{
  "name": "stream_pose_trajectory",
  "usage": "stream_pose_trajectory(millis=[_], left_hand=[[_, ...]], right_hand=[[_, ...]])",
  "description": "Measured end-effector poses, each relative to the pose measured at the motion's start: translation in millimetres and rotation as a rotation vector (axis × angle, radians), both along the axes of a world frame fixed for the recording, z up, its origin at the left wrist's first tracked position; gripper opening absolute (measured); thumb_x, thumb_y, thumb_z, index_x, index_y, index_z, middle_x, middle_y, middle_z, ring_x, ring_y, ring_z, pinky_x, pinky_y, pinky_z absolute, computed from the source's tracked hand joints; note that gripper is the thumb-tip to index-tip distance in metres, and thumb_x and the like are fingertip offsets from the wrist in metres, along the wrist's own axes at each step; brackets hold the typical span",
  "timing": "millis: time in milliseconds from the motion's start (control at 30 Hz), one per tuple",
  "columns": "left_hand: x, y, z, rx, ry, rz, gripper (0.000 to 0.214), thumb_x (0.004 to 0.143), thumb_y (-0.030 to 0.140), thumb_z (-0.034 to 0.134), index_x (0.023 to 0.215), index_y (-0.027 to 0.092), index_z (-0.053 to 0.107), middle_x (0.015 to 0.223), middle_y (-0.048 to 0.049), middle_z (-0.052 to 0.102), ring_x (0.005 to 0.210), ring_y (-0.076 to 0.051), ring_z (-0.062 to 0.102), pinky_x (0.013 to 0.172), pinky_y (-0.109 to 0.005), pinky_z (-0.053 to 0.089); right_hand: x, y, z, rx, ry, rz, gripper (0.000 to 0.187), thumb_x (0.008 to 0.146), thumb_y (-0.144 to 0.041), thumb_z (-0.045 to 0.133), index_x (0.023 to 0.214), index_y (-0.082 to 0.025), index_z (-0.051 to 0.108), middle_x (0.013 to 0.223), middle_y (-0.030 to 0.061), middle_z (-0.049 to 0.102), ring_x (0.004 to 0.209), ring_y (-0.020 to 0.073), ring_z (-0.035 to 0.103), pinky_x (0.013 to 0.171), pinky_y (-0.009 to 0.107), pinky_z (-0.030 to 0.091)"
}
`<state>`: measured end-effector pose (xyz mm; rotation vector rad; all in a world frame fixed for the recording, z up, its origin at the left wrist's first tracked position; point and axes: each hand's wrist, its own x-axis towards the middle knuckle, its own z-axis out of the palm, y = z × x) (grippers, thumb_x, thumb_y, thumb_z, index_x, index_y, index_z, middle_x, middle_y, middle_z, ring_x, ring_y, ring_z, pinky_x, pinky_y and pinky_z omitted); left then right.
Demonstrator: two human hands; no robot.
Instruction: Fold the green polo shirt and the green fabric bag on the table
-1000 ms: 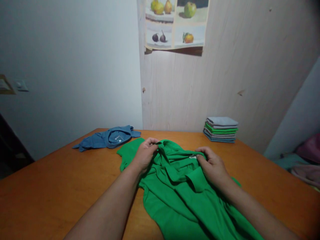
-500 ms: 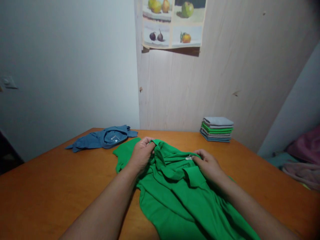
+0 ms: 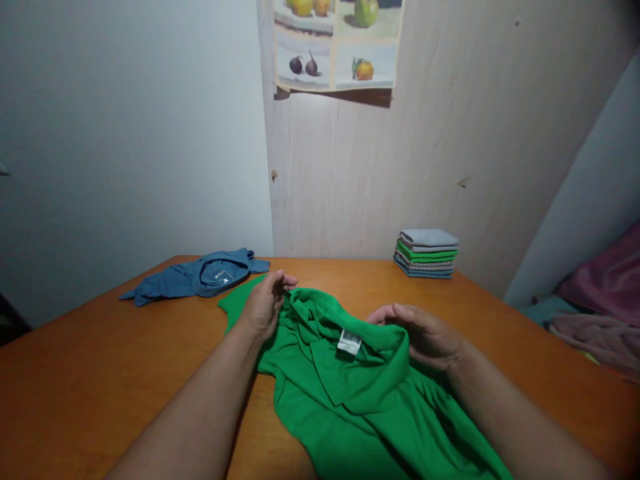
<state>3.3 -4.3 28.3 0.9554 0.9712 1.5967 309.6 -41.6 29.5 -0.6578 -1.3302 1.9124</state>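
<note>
A green polo shirt (image 3: pixel 345 393) lies rumpled on the orange wooden table (image 3: pixel 100 373), collar toward the wall, its white neck label (image 3: pixel 349 341) showing. My left hand (image 3: pixel 264 303) is closed in a pinch on the shirt's left shoulder by the collar. My right hand (image 3: pixel 423 333) hovers over the right shoulder, fingers curved and loose, resting lightly on the cloth without a clear grip.
A crumpled blue shirt (image 3: pixel 200 279) lies at the table's far left. A stack of folded clothes (image 3: pixel 427 253) stands at the far right against the wood-panel wall. A fruit poster (image 3: pixel 333 43) hangs above. Pink and teal fabric (image 3: pixel 590 307) lies off the table's right edge.
The collar has been turned down and back, exposing the white label. My right hand has let go of the collar and loosened; my left hand keeps its pinch and shifted slightly left.
</note>
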Motion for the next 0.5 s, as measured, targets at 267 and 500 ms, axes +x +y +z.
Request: stream_pose_trajectory(millis=[267, 500], left_hand=[[3.2, -1.1, -5.8, -0.001, 0.446, 0.01, 0.035, 0.077, 0.048, 0.065, 0.084, 0.016, 0.074, 0.089, -0.0066, 0.074, 0.086, -0.022, 0.066, 0.074, -0.029, 0.049], [-16.1, 18.4, -31.2, -0.065, 0.635, 0.015, 0.038, 0.077, 0.039, 0.059, 0.103, 0.015, 0.072, 0.085, -0.007, 0.073, 0.075, -0.021, 0.066, 0.067, -0.029, 0.051]], right_hand=[[0.4, 1.4, -2.7, 0.069, -0.08, 0.034, 0.047, 0.089, -0.054, 0.067, 0.111, -0.013, 0.075, 0.102, 0.013, 0.077, 0.091, 0.0229, 0.072, 0.089, 0.037, 0.055], [34.2, 12.9, 5.5, 0.148, -0.33, 0.168, 0.054, 0.078, -0.053, 0.08, 0.113, -0.013, 0.072, 0.108, 0.0115, 0.074, 0.094, 0.0219, 0.07, 0.088, 0.034, 0.054]])
